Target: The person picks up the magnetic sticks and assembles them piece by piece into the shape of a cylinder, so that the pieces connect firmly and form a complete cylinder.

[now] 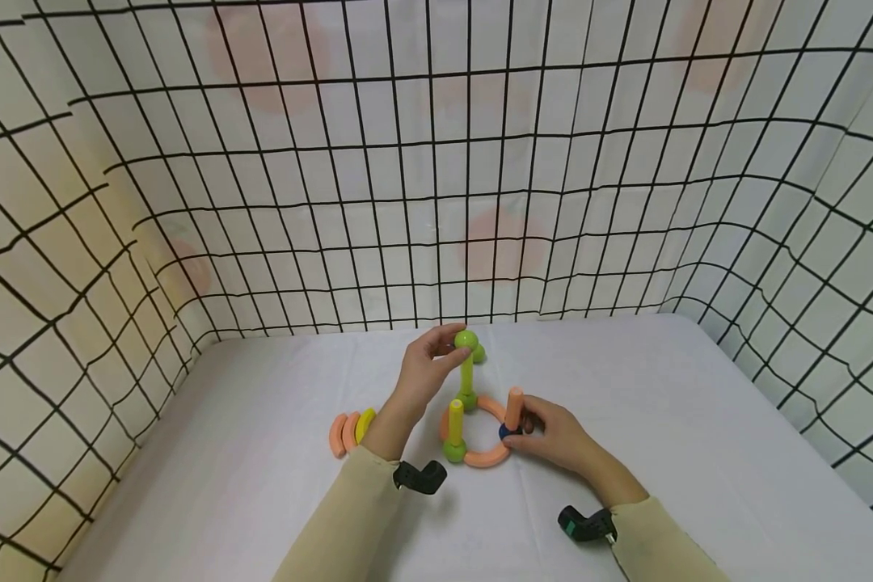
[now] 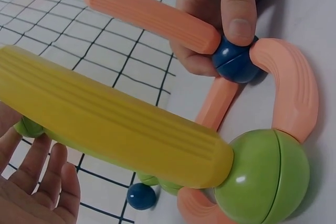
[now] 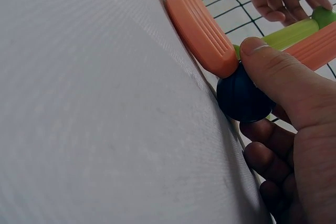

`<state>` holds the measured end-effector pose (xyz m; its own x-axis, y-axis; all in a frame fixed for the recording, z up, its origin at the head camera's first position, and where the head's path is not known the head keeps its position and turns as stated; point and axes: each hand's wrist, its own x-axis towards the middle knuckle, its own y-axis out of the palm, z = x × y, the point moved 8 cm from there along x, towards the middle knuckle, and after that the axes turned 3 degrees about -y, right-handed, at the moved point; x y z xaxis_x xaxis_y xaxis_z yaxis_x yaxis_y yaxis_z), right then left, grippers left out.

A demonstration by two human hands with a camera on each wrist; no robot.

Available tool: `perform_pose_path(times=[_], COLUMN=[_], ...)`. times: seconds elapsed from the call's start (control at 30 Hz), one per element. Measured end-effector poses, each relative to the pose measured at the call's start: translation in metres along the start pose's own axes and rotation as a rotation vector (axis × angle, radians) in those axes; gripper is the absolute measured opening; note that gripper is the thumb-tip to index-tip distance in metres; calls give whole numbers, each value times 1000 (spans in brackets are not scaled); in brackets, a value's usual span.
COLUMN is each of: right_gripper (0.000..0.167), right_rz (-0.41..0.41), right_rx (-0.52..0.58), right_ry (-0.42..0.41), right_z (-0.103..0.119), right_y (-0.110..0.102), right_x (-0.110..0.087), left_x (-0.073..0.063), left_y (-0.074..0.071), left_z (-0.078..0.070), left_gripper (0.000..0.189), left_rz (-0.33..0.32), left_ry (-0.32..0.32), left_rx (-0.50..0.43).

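Note:
On the white table stands a toy frame of balls and rods, its base a ring with orange curved bars (image 1: 486, 459). My left hand (image 1: 423, 373) holds the green ball (image 1: 466, 339) atop an upright light green rod (image 1: 467, 377), thumb and fingers around it. At the ring's right side, my right hand (image 1: 558, 436) pinches a dark blue ball (image 2: 235, 62) between thumb and fingers. An orange straight rod (image 1: 514, 408) rises from that blue ball. Nearest me, a yellow rod (image 1: 456, 422) stands on another green ball (image 1: 454, 451).
Left of the frame, beside the left forearm, lie two orange curved bars (image 1: 338, 435) and a yellow curved bar (image 1: 365, 423). A loose green ball (image 1: 479, 353) sits behind the frame, with a blue ball (image 2: 142, 196) also there. Black-gridded white cloth walls (image 1: 451, 178) enclose the table's back and sides.

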<state>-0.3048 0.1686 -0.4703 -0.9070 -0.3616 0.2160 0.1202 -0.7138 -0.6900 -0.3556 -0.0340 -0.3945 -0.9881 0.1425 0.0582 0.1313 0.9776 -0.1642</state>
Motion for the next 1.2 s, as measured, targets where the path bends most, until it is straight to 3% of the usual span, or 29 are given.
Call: perform_pose_path(times=[0.83,1.2], right_gripper=[34,32], right_rz=[6,17], right_rx=[20,27], right_ry=[16,24], right_z=[2,1], right_y=[0,1], right_x=[0,0], left_x=[-2,1], left_y=[-4,-16], left_z=[8,24], left_gripper=[46,34], left_rz=[-26,-133], left_ry=[1,-33], left_rx=[-23,-71])
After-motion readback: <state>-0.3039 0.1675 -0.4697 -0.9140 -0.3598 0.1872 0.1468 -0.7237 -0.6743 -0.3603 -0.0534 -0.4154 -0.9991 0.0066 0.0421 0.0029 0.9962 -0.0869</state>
